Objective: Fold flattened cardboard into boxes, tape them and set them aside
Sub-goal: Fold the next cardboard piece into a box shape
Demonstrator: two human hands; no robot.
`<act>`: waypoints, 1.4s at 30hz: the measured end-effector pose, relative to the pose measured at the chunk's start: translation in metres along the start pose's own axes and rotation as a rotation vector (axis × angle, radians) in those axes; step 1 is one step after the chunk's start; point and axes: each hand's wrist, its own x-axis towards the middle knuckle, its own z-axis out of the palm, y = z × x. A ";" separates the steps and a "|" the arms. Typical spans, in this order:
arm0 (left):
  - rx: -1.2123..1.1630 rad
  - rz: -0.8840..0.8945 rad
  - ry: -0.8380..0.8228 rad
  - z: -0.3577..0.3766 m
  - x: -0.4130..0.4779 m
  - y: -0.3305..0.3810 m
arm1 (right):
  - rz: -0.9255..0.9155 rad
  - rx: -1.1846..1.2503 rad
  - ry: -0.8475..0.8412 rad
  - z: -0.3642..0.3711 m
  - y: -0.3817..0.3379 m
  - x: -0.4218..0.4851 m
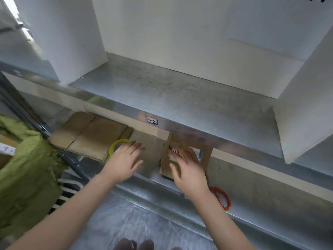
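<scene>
A small brown cardboard box (187, 152) stands on the lower metal shelf (151, 170), partly under the upper shelf's edge. My right hand (189, 170) reaches to it with fingers spread, fingertips at its front face; I cannot tell whether they touch. My left hand (124, 159) hovers flat and open to the left of the box, beside a roll of yellowish tape (117, 147). A stack of flattened cardboard (90, 134) lies on the same shelf, left of the tape.
The upper metal shelf (180, 98), labelled 1-2, overhangs the work area and carries white boards. Red-handled scissors (222, 198) lie at the lower shelf's front edge, right of my right wrist. A green cloth-lined bin (23, 168) stands at the left.
</scene>
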 end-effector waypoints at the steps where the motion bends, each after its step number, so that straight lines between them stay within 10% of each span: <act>1: 0.016 -0.003 -0.019 0.004 -0.007 -0.009 | -0.036 0.013 -0.020 0.010 -0.012 0.003; 26: -0.127 0.225 -0.220 0.076 0.015 -0.127 | 0.408 -0.074 -0.516 0.182 -0.068 0.057; 42: -0.103 0.349 -0.063 0.047 0.038 -0.084 | 0.216 -0.198 -0.098 0.139 -0.070 0.039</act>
